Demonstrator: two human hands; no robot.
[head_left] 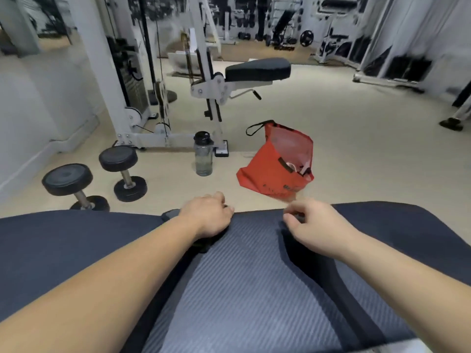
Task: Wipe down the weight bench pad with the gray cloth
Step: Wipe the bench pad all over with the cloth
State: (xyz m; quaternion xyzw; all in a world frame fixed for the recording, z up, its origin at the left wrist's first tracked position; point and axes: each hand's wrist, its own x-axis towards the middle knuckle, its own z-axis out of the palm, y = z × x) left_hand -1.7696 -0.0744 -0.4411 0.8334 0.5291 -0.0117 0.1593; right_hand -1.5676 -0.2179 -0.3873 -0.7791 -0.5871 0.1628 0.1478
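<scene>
Cloth spread on the pad, both hands at its far edge.

The cloth [249, 289] lies flat across the middle of the pad [63, 250]. The left hand [209, 216] is curled on its far-left corner. The right hand [314, 224] seems to pinch the far-right one, though blur hides the fingertips. Pushed further, the cloth could slide off toward the bag [275, 164] and bottle [203, 154], leaving the pad's sides unwiped.

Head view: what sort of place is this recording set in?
A gym, most likely its weights area: two dumbbells on the floor, a white cable machine with a weight stack behind them, and the padded weight bench in the foreground.
</scene>
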